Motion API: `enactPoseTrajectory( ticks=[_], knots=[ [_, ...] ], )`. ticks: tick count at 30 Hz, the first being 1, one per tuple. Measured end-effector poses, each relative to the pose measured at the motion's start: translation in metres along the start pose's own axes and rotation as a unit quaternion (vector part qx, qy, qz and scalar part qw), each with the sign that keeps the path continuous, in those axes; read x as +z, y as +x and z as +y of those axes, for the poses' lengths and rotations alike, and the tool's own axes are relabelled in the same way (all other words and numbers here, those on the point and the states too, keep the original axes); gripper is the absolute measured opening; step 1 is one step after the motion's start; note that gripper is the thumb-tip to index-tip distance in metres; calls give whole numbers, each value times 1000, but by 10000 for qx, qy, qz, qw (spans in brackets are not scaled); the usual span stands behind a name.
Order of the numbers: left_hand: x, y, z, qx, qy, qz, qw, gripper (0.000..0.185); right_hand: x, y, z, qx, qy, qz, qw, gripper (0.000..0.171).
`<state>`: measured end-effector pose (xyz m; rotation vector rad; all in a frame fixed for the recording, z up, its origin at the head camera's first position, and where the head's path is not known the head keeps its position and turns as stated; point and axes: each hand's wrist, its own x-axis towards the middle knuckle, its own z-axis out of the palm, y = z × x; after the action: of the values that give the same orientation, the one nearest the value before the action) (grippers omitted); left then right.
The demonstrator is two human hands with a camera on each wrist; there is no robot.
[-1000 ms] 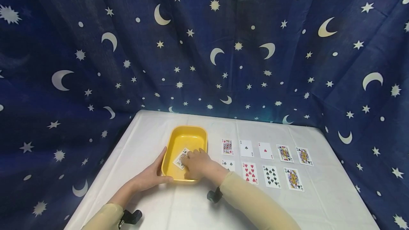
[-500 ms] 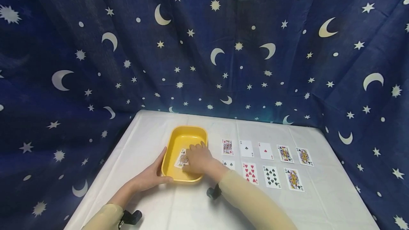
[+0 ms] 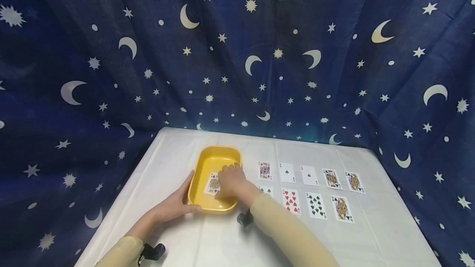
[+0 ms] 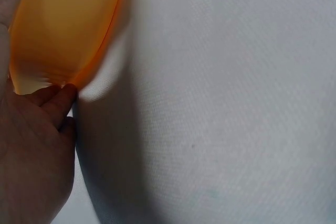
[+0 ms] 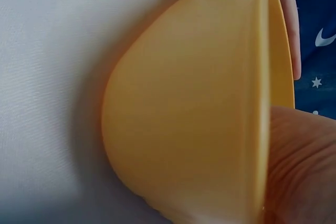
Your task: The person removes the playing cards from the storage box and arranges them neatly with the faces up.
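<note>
A face card (image 3: 212, 183) lies tilted inside the yellow tray (image 3: 213, 151), its right part covered by my right hand (image 3: 233, 181). That hand reaches over the tray's right wall, with the wrist above the rim in the right wrist view. Its fingertips are hidden, so a pinch on the card cannot be made out. My left hand (image 3: 174, 205) holds the tray at its near left corner, thumb at the front wall and fingers along the left side. In the left wrist view, fingertips (image 4: 65, 95) of this hand press against the tray's lower edge.
To the right lie two rows of face-up cards: kings, queens and aces among them, with a ten of hearts (image 3: 291, 202) and a spade card (image 3: 316, 205) in the near row. A white cloth (image 3: 386, 221) covers the table. Dark blue star-patterned curtain (image 3: 237, 73) hangs behind.
The card in the tray has turned more upright and shifted slightly right. My right hand has drawn a little to the right within the tray. My left hand has stayed in place.
</note>
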<state>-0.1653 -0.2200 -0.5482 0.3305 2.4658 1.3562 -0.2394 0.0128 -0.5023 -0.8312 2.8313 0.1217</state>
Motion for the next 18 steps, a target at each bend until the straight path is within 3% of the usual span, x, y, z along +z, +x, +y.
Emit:
enactPoseTrajectory(
  ticks=[18],
  knots=[
    [0, -1, 3, -20, -45, -17, 10000, 123, -2, 8, -1, 214, 445, 22, 9988, 72]
  ],
)
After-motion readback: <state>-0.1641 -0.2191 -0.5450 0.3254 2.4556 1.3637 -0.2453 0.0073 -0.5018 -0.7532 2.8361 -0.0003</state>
